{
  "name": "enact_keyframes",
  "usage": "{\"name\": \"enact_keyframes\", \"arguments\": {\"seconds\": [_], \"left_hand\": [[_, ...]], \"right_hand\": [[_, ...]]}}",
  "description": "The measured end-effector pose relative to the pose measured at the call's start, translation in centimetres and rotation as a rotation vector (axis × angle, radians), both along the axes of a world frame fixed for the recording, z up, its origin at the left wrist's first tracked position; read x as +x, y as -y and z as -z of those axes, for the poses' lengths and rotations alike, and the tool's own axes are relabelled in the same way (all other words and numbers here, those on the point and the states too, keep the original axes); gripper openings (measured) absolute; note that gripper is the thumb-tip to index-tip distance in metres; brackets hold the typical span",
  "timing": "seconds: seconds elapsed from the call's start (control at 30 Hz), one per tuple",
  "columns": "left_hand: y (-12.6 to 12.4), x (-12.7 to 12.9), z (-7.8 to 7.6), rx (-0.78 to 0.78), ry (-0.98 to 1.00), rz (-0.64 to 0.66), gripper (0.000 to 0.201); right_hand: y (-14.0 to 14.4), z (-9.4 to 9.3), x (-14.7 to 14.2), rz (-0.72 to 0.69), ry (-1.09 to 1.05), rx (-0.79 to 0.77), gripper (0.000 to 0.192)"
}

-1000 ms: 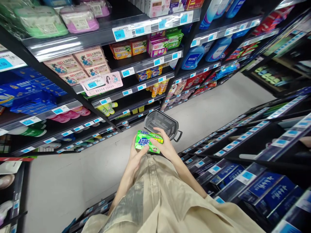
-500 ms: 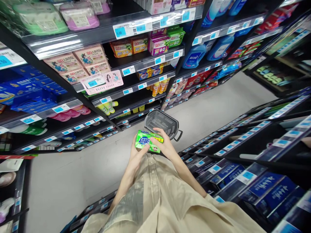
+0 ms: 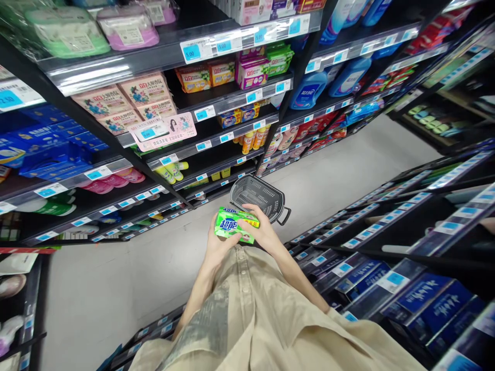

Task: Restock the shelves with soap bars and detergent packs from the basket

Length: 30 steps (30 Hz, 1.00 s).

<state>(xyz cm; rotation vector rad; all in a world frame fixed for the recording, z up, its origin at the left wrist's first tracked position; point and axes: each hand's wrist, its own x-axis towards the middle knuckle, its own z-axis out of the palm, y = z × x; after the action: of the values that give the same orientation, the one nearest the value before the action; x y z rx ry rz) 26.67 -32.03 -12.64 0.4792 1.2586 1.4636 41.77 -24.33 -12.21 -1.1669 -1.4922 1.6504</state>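
Between both hands, in front of my shirt, is a bright green soap pack [image 3: 229, 223] with large blue lettering and a yellow strip. My left hand [image 3: 217, 245] is closed around its left end, the thumb lying along the lower front. Around the right end my right hand [image 3: 263, 230] grips it, with the thumb across the front and fingers over the top edge. The pack's back and underside are hidden. Just beyond it, a dark grey shopping basket [image 3: 280, 203] with slotted walls stands on the floor, partly covered by the pack and right hand.
Shelves ahead hold pink soap packs [image 3: 145, 93], orange soap packs [image 3: 194, 77] and blue detergent bottles [image 3: 308, 91], with price tags along their edges. Another shelf with blue boxes [image 3: 431, 304] rises close on my right. A pale grey floor [image 3: 162, 268] runs between them.
My left thumb has shifted slightly down and right along the pack's front. Both hands keep hold of the pack, and the basket has stayed in place.
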Motion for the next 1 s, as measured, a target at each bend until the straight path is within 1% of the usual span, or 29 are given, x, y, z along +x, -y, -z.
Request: {"name": "enact_keyframes", "arguments": {"seconds": [0.17,0.27,0.33,0.4,0.5,0.57,0.63,0.67,0.77,0.87,1.0], "left_hand": [[0.0,0.0,0.5,-0.013,-0.014,-0.005,0.088],[0.0,0.1,1.0,-0.031,-0.025,-0.051,0.078],[0.0,0.1,1.0,-0.028,-0.059,-0.1,0.074],[0.0,0.0,0.8,-0.012,-0.174,-0.152,0.077],[0.0,-0.2,0.3,0.055,-0.492,-0.225,0.082],[0.1,-0.1,0.3,0.146,-0.68,-0.224,0.08],[0.1,0.1,0.4,0.231,-0.794,-0.167,0.072],[0.2,0.2,0.5,0.266,-0.829,-0.128,0.068],[0.3,0.5,0.8,0.351,-0.891,-0.041,0.057],[0.3,0.6,0.9,0.408,-0.912,-0.021,0.055],[0.2,0.4,0.8,0.4,-0.924,-0.036,0.057]], "right_hand": [[-0.1,0.3,0.0,-0.002,0.003,0.001,0.064],[0.0,0.4,-0.1,0.008,-0.01,-0.014,0.064],[0.1,0.5,-0.4,0.024,-0.069,-0.061,0.063],[0.2,0.7,-1.0,0.057,-0.199,-0.179,0.061],[0.0,1.8,-2.0,0.123,-0.45,-0.481,0.057],[-0.3,2.8,-2.5,0.128,-0.551,-0.695,0.054],[-0.3,3.8,-2.7,0.109,-0.582,-0.822,0.05],[-0.3,4.1,-2.7,0.1,-0.586,-0.84,0.049],[-0.2,4.6,-2.6,0.086,-0.58,-0.802,0.046],[-0.2,4.3,-2.5,0.06,-0.571,-0.793,0.044],[0.0,3.9,-2.5,0.07,-0.545,-0.756,0.046]]}}
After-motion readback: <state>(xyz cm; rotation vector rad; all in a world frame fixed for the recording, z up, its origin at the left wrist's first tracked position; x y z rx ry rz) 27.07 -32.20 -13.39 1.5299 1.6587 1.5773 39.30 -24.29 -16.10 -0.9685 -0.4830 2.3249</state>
